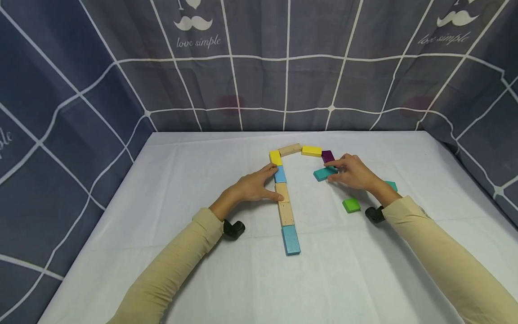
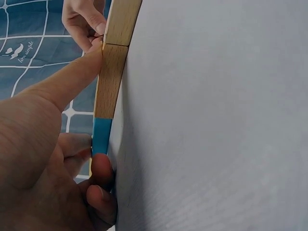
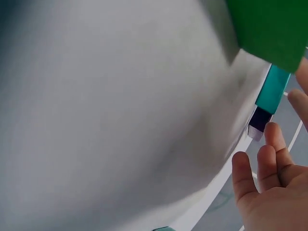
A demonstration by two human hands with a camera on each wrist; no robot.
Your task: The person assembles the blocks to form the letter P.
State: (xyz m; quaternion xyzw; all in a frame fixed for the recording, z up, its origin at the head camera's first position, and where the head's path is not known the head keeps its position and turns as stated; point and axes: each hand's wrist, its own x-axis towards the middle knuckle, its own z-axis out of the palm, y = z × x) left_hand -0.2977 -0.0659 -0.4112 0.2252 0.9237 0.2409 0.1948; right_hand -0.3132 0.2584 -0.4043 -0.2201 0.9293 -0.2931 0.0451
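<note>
A row of flat blocks runs up the middle of the table: a larger blue block [image 1: 291, 240], two wooden blocks [image 1: 286, 213], a small blue block [image 1: 280, 174] and a yellow block [image 1: 275, 158]. My left hand [image 1: 255, 185] lies along its left side, thumb touching a wooden block [image 2: 111, 82] and fingers by the small blue block [image 2: 101, 134]. Across from it, my right hand [image 1: 353, 173] pinches a teal block [image 1: 322, 174] between thumb and index finger. That block sits just below a purple block [image 1: 328, 156], its end partly covered by the fingers.
Bending right at the far end, the row continues with a wooden block [image 1: 290, 150] and a yellow block [image 1: 311, 151]. A green block [image 1: 351, 205] lies beneath the right wrist. Another teal block [image 1: 391, 185] is partly behind that forearm. Grid-patterned curtains [image 1: 259, 85] border the white table [image 1: 194, 171].
</note>
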